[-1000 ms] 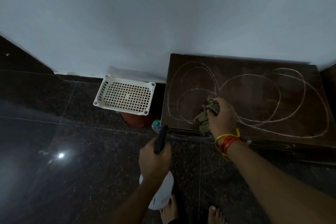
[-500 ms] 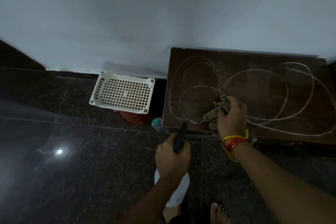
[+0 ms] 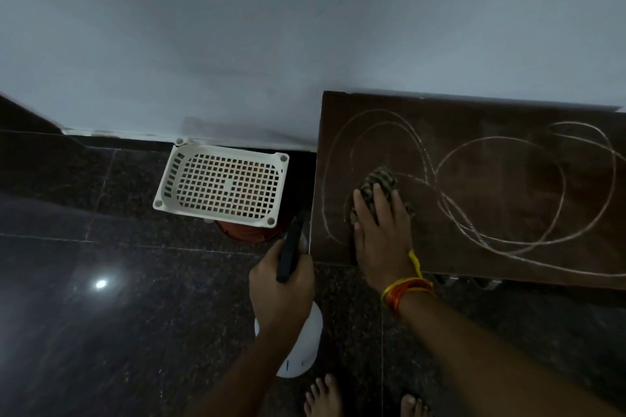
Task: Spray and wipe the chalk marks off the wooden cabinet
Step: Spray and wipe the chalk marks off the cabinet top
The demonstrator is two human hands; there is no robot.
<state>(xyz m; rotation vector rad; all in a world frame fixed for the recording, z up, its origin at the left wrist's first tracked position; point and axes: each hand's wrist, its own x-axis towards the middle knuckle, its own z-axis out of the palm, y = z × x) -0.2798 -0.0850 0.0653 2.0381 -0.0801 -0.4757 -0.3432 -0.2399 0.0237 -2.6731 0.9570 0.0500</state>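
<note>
Hands apart: R hand [image 3: 381, 230] flat, pressing cloth [image 3: 381, 181] on cabinet [image 3: 474, 200]; L hand [image 3: 279, 288] grips spray bottle [image 3: 298, 345].

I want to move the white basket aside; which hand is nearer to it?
Left. The left hand, gripping the spray bottle, is just below the white basket; the right hand presses the cloth farther right.

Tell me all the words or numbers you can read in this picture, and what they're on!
None can be read.
The white spray bottle in the left hand has small dark marks, too blurred to read.
The chalk marks on the cabinet are loops, not letters.
The white basket and the cloth under the right hand show no text.
</note>
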